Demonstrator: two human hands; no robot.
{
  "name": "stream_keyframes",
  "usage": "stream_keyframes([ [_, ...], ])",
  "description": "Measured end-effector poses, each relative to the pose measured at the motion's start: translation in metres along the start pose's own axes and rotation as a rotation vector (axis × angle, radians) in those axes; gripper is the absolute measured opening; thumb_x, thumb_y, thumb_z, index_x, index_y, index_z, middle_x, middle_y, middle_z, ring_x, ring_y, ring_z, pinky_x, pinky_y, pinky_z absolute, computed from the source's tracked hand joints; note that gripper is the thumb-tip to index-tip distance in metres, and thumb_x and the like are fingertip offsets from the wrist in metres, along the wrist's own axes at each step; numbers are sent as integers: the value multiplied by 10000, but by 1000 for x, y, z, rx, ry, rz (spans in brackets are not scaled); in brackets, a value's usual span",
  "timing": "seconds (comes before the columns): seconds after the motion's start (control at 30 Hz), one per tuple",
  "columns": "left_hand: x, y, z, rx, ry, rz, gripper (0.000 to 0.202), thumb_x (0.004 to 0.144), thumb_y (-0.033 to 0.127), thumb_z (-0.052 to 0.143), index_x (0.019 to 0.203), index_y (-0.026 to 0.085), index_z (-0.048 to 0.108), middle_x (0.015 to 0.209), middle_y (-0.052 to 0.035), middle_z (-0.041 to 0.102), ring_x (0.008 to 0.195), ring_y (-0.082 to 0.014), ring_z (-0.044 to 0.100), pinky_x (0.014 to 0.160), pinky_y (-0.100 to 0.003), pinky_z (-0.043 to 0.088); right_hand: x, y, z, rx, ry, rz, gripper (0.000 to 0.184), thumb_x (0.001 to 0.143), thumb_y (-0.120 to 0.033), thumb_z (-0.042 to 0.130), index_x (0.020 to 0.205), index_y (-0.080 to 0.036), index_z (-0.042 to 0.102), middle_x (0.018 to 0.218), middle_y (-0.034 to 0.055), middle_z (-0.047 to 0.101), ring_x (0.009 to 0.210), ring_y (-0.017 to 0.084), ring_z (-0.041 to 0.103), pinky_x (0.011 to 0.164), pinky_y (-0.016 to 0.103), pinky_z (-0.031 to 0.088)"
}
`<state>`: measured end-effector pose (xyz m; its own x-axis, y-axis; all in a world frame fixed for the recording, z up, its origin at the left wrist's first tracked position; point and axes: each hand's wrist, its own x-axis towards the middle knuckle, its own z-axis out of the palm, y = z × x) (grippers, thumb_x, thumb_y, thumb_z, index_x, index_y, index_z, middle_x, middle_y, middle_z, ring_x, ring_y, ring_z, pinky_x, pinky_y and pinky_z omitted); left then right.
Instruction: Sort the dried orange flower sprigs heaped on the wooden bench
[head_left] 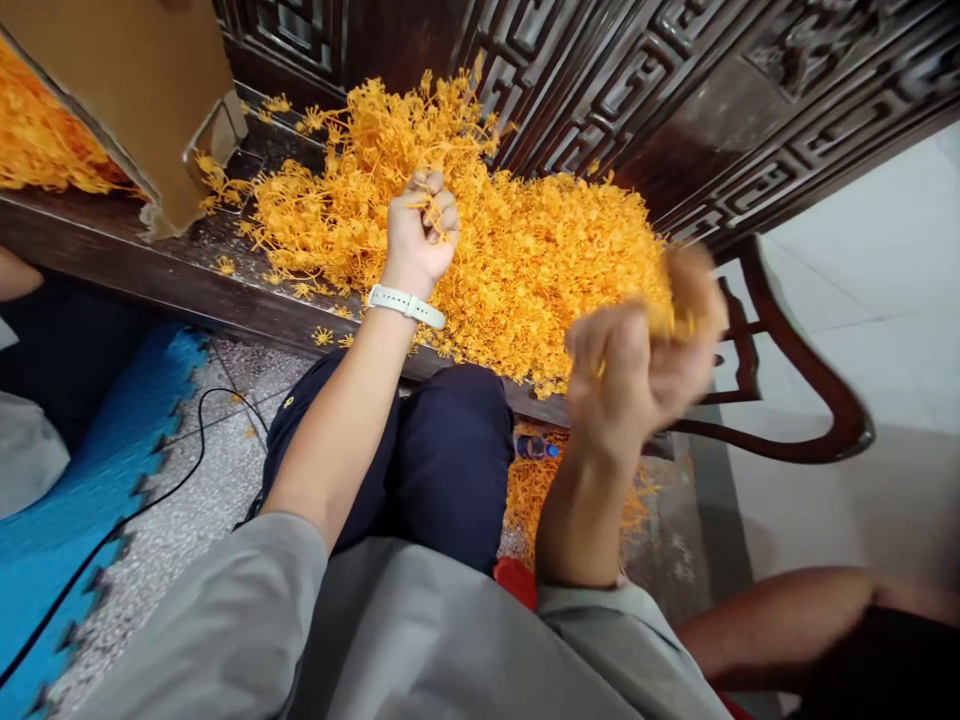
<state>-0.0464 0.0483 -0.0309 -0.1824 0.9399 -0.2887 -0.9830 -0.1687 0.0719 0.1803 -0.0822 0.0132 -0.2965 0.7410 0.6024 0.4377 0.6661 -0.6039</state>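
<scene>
Left grip (420,238) clenches orange plastic sprigs (433,208) atop the heap (540,260) on the surface (97,245); right grip (637,365), blurred, fists more. Seemingly gathering handfuls; the tangles call for gentle tugs.

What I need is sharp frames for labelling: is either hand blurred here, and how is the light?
Head view: the right hand is motion-blurred, smearing the orange clump it grips; the left hand, closed on orange pieces, and the orange pile are sharp. Head view: light is soft and even, no harsh glare; the white floor is bright; straight lines lean toward the edges.
</scene>
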Motion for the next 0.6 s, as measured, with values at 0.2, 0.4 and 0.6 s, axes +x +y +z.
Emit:
stream_keyframes([
  [0.2,-32,-11,1,-21,-136,-106,255,1080,133,417,870,219,533,621,55,448,400,-49,291,362,-159,252,40,87,41,-31,73,508,926,927,-903,372,1551,-233,511,1622,202,429,1478,369,466,1117,586,509],
  [0.4,-55,-16,16,83,-229,-286,236,1119,318,479,913,221,543,573,72,361,356,-45,285,332,-147,202,27,60,77,702,-473,814,805,934,-913,370,1076,-212,738,1026,139,732,1005,268,704,823,408,626],
  [0.6,-52,2,21,-40,-212,-201,220,1101,385,527,924,256,502,560,73,337,323,-46,297,321,-158,203,28,51,78,725,-535,785,569,978,-761,484,898,-227,660,788,62,658,823,209,671,687,330,600],
])
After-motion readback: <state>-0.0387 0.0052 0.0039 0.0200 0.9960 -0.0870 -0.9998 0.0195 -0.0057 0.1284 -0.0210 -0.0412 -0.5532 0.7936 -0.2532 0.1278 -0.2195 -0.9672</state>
